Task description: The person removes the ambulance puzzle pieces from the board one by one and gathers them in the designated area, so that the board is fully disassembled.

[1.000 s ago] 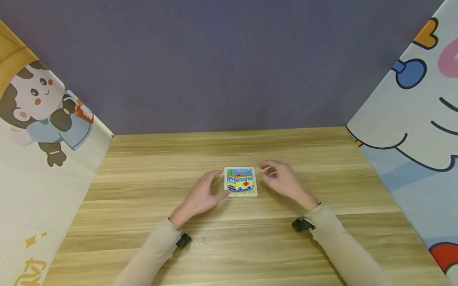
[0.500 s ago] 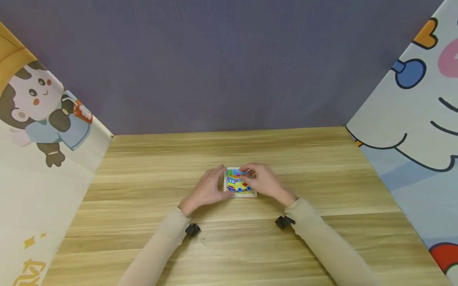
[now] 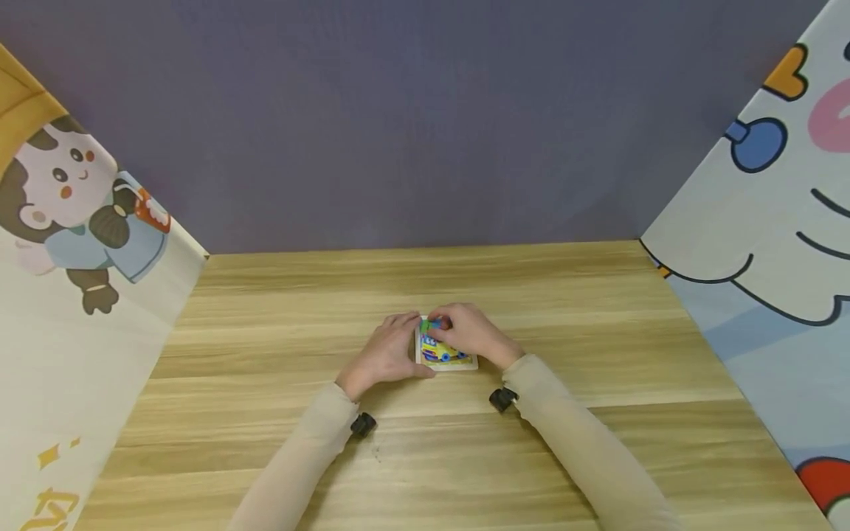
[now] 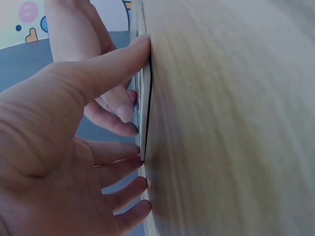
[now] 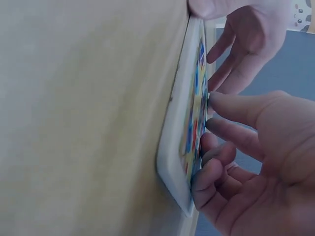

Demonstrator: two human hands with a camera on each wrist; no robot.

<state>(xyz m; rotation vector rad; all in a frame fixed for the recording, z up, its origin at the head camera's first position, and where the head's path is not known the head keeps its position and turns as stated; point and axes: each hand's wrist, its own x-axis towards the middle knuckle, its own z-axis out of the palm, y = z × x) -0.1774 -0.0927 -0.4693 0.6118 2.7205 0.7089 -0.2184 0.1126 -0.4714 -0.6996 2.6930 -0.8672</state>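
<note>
A small square picture puzzle [image 3: 446, 358] with a cartoon ambulance and a white border lies flat on the wooden table. My left hand [image 3: 385, 352] holds its left side, thumb on the near edge and fingers at the far left corner. In the left wrist view the puzzle's thin edge [image 4: 146, 105] runs between that thumb and the fingers. My right hand [image 3: 470, 332] is over the puzzle's upper right part and hides it. Its thumb and index fingertips touch the picture face close to the tree, slightly apart, with the other fingers curled in the right wrist view.
The wood-grain table [image 3: 319, 295] spreads around the puzzle. A dark grey-purple wall [image 3: 425, 133] closes the back, with cartoon-printed panels on the left [image 3: 133, 310] and right [image 3: 730, 221]. Both wrists wear small black cameras.
My right hand has moved left from beside the puzzle to over its picture. My left hand has slid right, closing onto the puzzle's left side. The puzzle stays in about the same place.
</note>
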